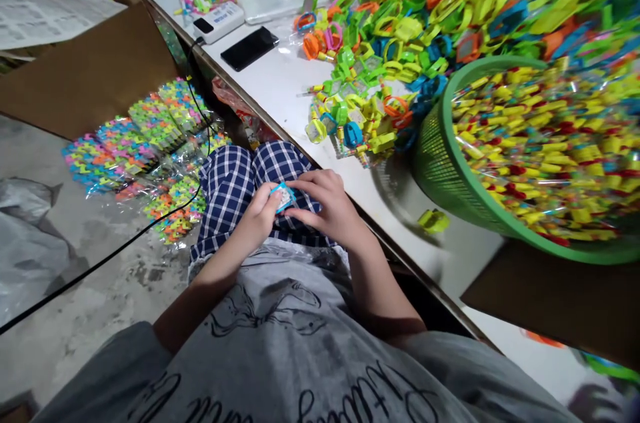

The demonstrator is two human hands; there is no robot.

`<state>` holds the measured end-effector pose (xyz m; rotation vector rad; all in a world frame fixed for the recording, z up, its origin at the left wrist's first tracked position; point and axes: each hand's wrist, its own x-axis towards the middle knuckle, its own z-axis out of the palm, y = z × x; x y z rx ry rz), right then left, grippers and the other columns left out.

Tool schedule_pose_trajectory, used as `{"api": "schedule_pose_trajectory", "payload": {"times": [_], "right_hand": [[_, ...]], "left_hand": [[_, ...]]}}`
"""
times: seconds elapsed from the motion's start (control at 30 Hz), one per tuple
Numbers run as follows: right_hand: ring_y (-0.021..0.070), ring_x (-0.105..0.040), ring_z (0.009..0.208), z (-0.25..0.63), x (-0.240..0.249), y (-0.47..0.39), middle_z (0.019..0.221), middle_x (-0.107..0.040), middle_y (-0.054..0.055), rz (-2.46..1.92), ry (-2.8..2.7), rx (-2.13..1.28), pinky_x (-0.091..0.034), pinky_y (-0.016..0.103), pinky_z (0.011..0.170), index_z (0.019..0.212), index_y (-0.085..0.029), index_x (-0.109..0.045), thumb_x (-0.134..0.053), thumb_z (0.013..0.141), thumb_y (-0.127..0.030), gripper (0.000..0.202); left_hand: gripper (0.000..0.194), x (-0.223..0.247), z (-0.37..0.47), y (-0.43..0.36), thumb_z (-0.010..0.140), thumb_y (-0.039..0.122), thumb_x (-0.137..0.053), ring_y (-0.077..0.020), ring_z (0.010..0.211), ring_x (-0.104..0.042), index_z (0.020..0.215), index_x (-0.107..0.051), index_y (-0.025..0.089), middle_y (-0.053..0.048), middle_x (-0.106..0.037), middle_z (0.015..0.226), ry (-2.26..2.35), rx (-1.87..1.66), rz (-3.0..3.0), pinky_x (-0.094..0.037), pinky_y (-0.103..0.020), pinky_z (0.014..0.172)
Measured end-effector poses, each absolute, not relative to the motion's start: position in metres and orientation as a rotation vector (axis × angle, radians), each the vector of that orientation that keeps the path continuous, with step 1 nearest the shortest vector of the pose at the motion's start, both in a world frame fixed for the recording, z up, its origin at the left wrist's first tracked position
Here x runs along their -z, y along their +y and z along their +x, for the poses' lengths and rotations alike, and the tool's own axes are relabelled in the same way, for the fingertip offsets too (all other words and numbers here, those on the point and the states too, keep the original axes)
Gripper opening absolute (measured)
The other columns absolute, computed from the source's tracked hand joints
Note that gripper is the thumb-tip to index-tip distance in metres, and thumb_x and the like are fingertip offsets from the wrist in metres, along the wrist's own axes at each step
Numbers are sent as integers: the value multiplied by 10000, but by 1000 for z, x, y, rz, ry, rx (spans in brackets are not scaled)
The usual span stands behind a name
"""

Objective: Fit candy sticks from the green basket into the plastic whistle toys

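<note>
Over my lap, my left hand [257,217] pinches a small, flat blue-and-white piece [284,197] between thumb and fingers. The piece has a blue edge and a pale printed face; its exact kind is too small to make out. My right hand [330,206] reaches round it from the other side, index fingertip at its upper edge and thumb at its lower edge. Nearest on the table are bright plastic toy watches [353,135] in a loose heap, with thin clear tubes with yellow and red ends among them.
A green basket [435,149] full of yellow-and-red capped tubes stands on the white table [280,89]. A phone [250,48] and a white device [220,21] lie farther back. Bagged colourful pieces [150,133], a cardboard box [95,69] and a black cable [125,246] are at the left.
</note>
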<state>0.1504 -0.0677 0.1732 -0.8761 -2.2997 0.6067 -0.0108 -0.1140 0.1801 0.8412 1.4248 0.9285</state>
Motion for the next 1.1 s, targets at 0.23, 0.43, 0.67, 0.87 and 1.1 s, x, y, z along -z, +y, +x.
{"api": "schedule_pose_trajectory", "payload": {"times": [0.23, 0.43, 0.67, 0.87, 1.1], "right_hand": [[212, -571, 953, 143, -170, -65, 993, -654, 55, -861, -2275, -729, -407, 367, 852, 1102, -232, -641, -603, 846, -461, 346], [200, -567, 940, 141, -164, -62, 964, -652, 41, -841, -2234, -867, -422, 354, 845, 1103, -250, -650, -626, 828, -443, 337], [192, -555, 911, 140, -158, -59, 941, -639, 40, -825, -2239, -868, -424, 339, 821, 1124, -247, -647, -638, 825, -414, 343], [200, -557, 923, 141, -162, -61, 962, -629, 51, -862, -2293, -793, -412, 358, 839, 1167, -242, -627, -610, 852, -413, 359], [209, -557, 952, 143, -167, -64, 1000, -623, 56, -904, -2251, -848, -419, 370, 858, 1185, -251, -606, -600, 871, -371, 337]], "left_hand": [[293, -163, -23, -116, 933, 455, -382, -164, 739, -541, 926, -553, 218, -17, -580, 803, 1411, -906, 663, -442, -273, 662], [484, -166, -32, -110, 931, 569, -265, -160, 676, -536, 847, -558, 193, -27, -587, 739, 1340, -871, 578, -430, -276, 619], [387, -169, -34, -109, 910, 523, -354, -155, 708, -520, 868, -559, 198, -25, -588, 779, 1376, -834, 594, -404, -255, 600], [192, -171, -36, -112, 851, 390, -482, -159, 765, -490, 865, -562, 216, -7, -568, 802, 1403, -751, 902, -406, -272, 685], [292, -174, -36, -113, 879, 428, -414, -189, 883, -514, 996, -540, 193, -48, -588, 947, 1364, -741, 1205, -417, -329, 818]]}}
